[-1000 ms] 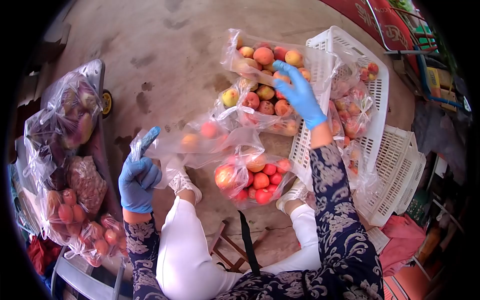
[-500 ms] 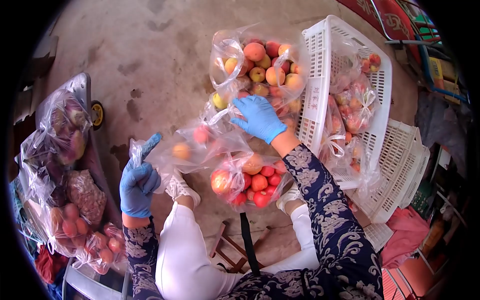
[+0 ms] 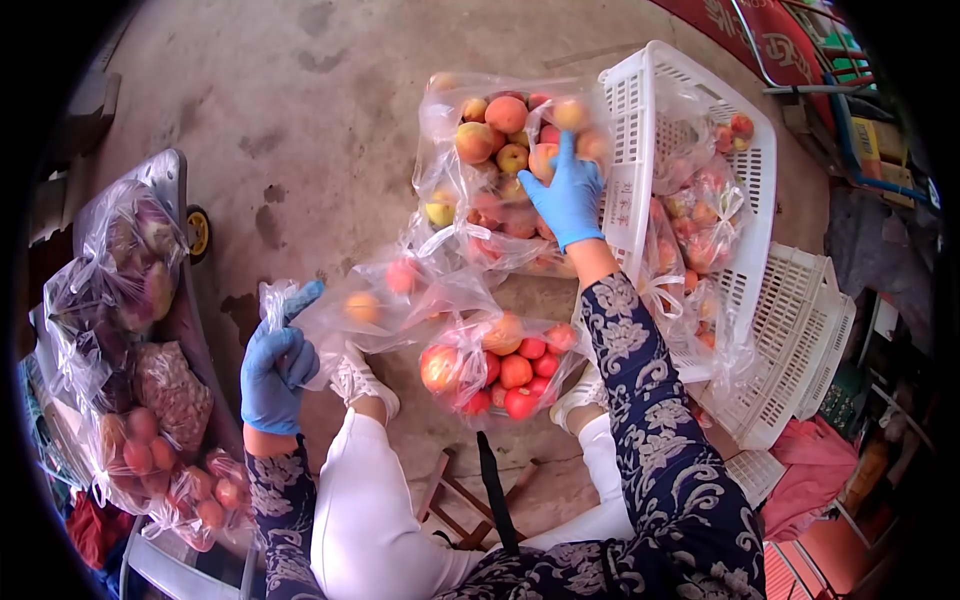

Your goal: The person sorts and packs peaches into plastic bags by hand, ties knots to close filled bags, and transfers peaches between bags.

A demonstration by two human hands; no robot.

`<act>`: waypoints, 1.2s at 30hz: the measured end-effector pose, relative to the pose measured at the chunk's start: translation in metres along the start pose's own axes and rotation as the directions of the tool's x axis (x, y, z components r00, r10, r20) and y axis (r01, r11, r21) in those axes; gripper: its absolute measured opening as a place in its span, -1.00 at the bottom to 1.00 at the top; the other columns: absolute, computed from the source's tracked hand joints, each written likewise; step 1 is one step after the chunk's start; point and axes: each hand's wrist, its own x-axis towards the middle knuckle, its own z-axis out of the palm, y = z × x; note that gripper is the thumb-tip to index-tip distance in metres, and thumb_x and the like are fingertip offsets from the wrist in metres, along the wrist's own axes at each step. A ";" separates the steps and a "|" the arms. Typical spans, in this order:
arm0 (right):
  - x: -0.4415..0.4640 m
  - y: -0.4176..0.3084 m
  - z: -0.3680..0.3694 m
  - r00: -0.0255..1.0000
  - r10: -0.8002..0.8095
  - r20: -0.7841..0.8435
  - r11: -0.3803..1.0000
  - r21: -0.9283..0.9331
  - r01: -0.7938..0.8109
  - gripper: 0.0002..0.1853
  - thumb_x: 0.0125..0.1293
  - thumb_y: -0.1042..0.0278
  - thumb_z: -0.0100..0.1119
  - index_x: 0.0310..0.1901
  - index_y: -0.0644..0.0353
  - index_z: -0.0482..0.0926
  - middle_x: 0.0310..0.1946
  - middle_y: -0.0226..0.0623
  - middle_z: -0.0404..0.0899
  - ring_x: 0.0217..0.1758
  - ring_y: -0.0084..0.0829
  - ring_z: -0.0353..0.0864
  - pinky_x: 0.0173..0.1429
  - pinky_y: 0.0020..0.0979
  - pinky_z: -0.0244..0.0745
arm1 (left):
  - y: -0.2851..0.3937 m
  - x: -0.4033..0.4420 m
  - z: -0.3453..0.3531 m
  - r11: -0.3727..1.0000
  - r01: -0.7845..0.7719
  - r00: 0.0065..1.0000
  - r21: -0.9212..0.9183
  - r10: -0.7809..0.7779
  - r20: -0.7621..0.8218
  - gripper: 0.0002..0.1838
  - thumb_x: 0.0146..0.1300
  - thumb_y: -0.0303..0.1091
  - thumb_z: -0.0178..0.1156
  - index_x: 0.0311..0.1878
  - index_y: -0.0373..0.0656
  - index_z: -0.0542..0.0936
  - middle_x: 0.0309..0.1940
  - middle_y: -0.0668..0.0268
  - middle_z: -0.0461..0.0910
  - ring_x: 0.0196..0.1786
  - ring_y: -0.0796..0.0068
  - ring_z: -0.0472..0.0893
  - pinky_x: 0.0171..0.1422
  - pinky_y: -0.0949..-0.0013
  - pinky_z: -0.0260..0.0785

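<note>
My left hand (image 3: 275, 375), in a blue glove, is closed on the gathered edge of a clear plastic bag (image 3: 325, 318). Through this bag show a peach (image 3: 362, 307) and a redder fruit (image 3: 402, 275). My right hand (image 3: 568, 205), gloved too, is over a large open bag of peaches (image 3: 450, 180). Its thumb and forefinger are spread at a yellow-red peach (image 3: 543, 160); whether they touch it I cannot tell. The other fingertips are hidden. Between my feet sits a bag of red tomatoes (image 3: 517, 372), with larger fruits at its upper left.
A white plastic crate (image 3: 622, 185) with several tied bags of fruit (image 3: 705, 215) stands at right, next to another crate (image 3: 790, 345). At left, bags of purple vegetables (image 3: 130, 250) and red fruit (image 3: 145, 445) lie on a dark platform. A wooden folding stool (image 3: 435, 485) is beneath me.
My right hand has moved right and slightly up, away from the bag's near edge to the peaches, and its thumb and forefinger have spread. My left hand keeps its hold on the bag.
</note>
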 end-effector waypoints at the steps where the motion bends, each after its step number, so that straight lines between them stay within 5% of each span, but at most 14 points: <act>1: 0.002 0.000 0.000 0.995 -0.023 0.097 0.999 -0.028 0.025 -0.45 0.05 0.20 0.26 0.09 0.24 0.46 -0.44 -0.18 0.59 -0.31 -0.05 0.52 -0.11 -0.14 0.40 | -0.001 0.001 -0.003 1.000 0.018 1.000 0.021 -0.018 -0.016 -0.42 0.14 -0.31 0.08 0.22 -0.44 0.35 -0.75 0.58 0.14 -0.74 0.71 0.19 -0.60 0.61 0.03; 3: 0.003 -0.001 -0.012 0.993 0.020 0.117 0.938 0.342 -0.060 -0.66 0.15 0.27 0.19 -0.04 0.18 0.56 -0.41 -0.24 0.64 -0.39 -0.27 0.56 -0.23 -0.29 0.44 | -0.002 -0.006 -0.025 0.721 0.007 0.997 0.693 0.047 -0.059 -0.50 0.16 -0.17 0.17 0.07 -0.35 0.50 -0.71 0.44 0.36 -0.69 0.51 0.36 -0.55 0.45 0.21; 5: 0.005 0.002 -0.031 0.987 0.055 0.148 0.739 0.659 -0.140 -0.82 0.26 0.34 0.13 -0.16 0.13 0.66 -0.37 -0.30 0.68 -0.47 -0.49 0.59 -0.35 -0.45 0.49 | 0.028 -0.021 -0.015 -0.242 0.198 0.968 0.950 0.202 -0.150 -0.57 0.18 -0.11 0.22 -0.09 -0.32 0.54 -0.38 0.03 0.59 -0.39 0.05 0.54 -0.22 0.25 0.38; 6: 0.006 0.009 -0.040 0.960 0.119 0.255 0.591 0.758 -0.275 -0.82 0.30 0.37 0.11 -0.13 0.17 0.64 -0.34 -0.35 0.69 -0.45 -0.62 0.56 -0.33 -0.52 0.47 | 0.034 -0.024 -0.014 -0.146 0.116 0.918 0.983 0.394 -0.050 -0.59 0.19 -0.15 0.22 -0.07 -0.32 0.53 -0.29 0.03 0.58 -0.27 0.08 0.55 -0.09 0.27 0.37; 9: 0.002 0.008 -0.048 0.989 0.111 -0.095 0.759 0.651 -0.023 -0.85 0.25 0.35 0.18 -0.21 0.18 0.65 -0.40 -0.33 0.67 -0.47 -0.56 0.55 -0.36 -0.47 0.45 | 0.056 -0.025 0.018 0.122 -0.208 0.700 0.971 0.711 0.061 -0.64 0.17 -0.33 0.21 0.00 -0.32 0.50 -0.01 0.08 0.51 0.06 0.20 0.50 0.24 0.31 0.24; 12: 0.004 0.012 -0.035 0.969 -0.213 -0.123 0.965 0.131 0.229 -0.52 0.10 0.13 0.30 -0.01 0.24 0.52 -0.27 -0.25 0.57 -0.25 -0.30 0.52 -0.06 -0.30 0.41 | 0.053 0.007 0.076 0.204 -0.473 0.665 0.857 0.721 0.196 -0.66 0.12 -0.45 0.23 -0.02 -0.31 0.47 0.00 0.10 0.47 0.13 0.24 0.44 0.29 0.30 0.19; 14: 0.004 0.000 -0.021 0.964 -0.262 -0.038 0.964 -0.056 0.260 -0.29 -0.06 0.00 0.35 0.10 0.25 0.42 -0.13 -0.16 0.50 -0.04 -0.11 0.44 0.08 -0.15 0.29 | 0.030 0.054 0.093 -0.069 -0.410 0.683 0.909 0.638 0.356 -0.42 0.00 -0.26 0.37 0.05 -0.34 0.41 0.09 0.02 0.40 0.19 0.12 0.39 0.32 0.24 0.17; 18: 0.007 0.025 0.023 0.964 -0.065 0.256 0.958 -0.253 0.132 -0.62 0.07 0.25 0.24 -0.04 0.11 0.52 -0.39 -0.16 0.56 -0.30 -0.26 0.55 -0.18 -0.31 0.44 | -0.052 0.173 0.105 -0.295 -0.151 0.716 0.944 0.626 0.310 -0.16 -0.02 0.08 0.33 0.17 -0.42 0.37 0.13 -0.09 0.42 0.21 0.03 0.39 0.30 0.21 0.20; 21: 0.006 0.037 -0.001 0.999 0.021 0.036 0.887 0.460 -0.035 -0.88 0.16 0.40 0.13 -0.28 0.17 0.59 -0.59 -0.22 0.57 -0.50 -0.32 0.59 -0.28 -0.32 0.50 | -0.042 0.207 0.108 0.409 -0.052 0.989 0.911 0.145 -0.009 -0.49 0.16 -0.09 0.27 -0.01 -0.36 0.55 -0.04 0.12 0.58 0.07 0.40 0.51 0.26 0.36 0.23; 23: 0.014 0.060 -0.019 0.976 0.073 0.207 0.557 0.803 -0.212 -0.91 0.17 0.50 0.06 -0.37 0.19 0.59 -0.39 -0.24 0.62 -0.39 -0.49 0.59 -0.26 -0.48 0.48 | -0.043 0.207 0.105 0.823 -0.382 0.923 0.421 0.324 0.206 -0.72 0.21 -0.21 0.21 -0.23 -0.27 0.66 -0.25 0.26 0.67 -0.11 0.41 0.61 0.13 0.41 0.35; 26: 0.028 0.061 -0.045 0.993 -0.109 -0.052 0.809 0.576 0.119 -0.89 0.14 0.35 0.17 -0.35 0.18 0.59 -0.40 -0.22 0.58 -0.28 -0.33 0.58 -0.14 -0.34 0.47 | -0.003 0.192 0.113 0.922 -0.385 0.910 0.038 0.372 0.183 -0.75 0.29 -0.32 0.07 -0.16 -0.30 0.62 -0.38 0.34 0.62 -0.30 0.51 0.57 0.03 0.40 0.39; 29: 0.027 0.036 -0.032 0.980 -0.193 0.049 0.977 0.101 0.188 -0.68 0.03 0.07 0.32 -0.34 0.16 0.59 -0.40 -0.20 0.54 -0.28 -0.22 0.55 -0.12 -0.21 0.44 | 0.018 0.190 0.102 0.955 -0.271 0.946 -0.123 0.288 0.151 -0.73 0.30 -0.35 -0.01 -0.13 -0.29 0.61 -0.73 0.52 0.28 -0.58 0.65 0.33 -0.16 0.45 0.36; 33: 0.023 0.025 -0.003 0.996 -0.054 0.066 0.975 -0.214 0.067 -0.48 -0.05 -0.08 0.36 -0.20 0.19 0.53 -0.09 -0.13 0.43 0.02 -0.08 0.38 0.12 -0.10 0.27 | 0.018 0.164 0.130 0.931 -0.317 0.948 0.183 0.312 0.061 -0.69 0.26 -0.39 0.00 0.00 -0.23 0.60 -0.75 0.61 0.12 -0.69 0.76 0.12 -0.39 0.58 0.22; 36: 0.027 0.041 0.007 0.912 -0.342 -0.225 0.929 -0.225 0.293 -0.62 0.11 0.08 0.28 -0.19 0.21 0.51 -0.20 -0.18 0.51 -0.13 -0.26 0.50 -0.02 -0.23 0.40 | 0.017 0.162 0.126 0.912 -0.326 0.945 0.248 0.313 0.090 -0.66 0.24 -0.41 -0.03 0.04 -0.23 0.58 -0.76 0.63 0.13 -0.71 0.76 0.10 -0.42 0.60 0.20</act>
